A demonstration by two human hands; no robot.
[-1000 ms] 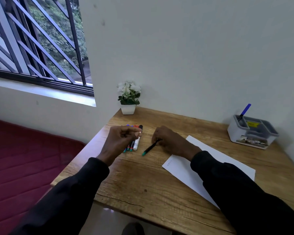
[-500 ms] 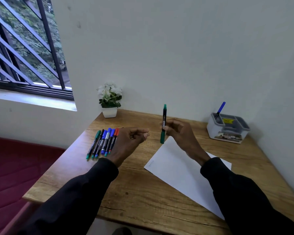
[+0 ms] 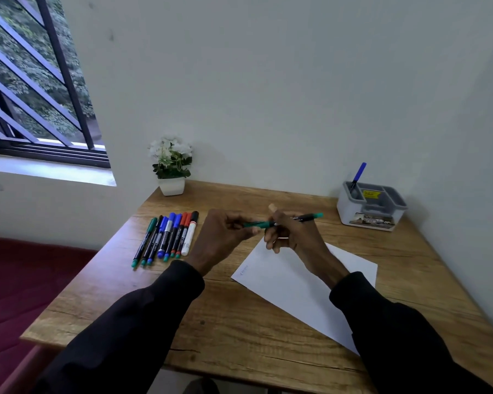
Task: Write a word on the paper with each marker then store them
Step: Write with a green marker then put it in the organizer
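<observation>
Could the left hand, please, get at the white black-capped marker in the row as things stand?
Probably yes: the white black-capped marker lies beside the left hand with nothing between, though that hand now pinches the green marker and must release it first.

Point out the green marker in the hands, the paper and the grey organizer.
green marker (image 3: 315, 216), head view, its exposed right end
paper (image 3: 282, 277), head view, bare middle
grey organizer (image 3: 352, 212), head view, front wall

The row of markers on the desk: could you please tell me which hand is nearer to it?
Left. The left hand is just right of the row of markers, pinching a green marker; the right hand grips it farther right.
</observation>
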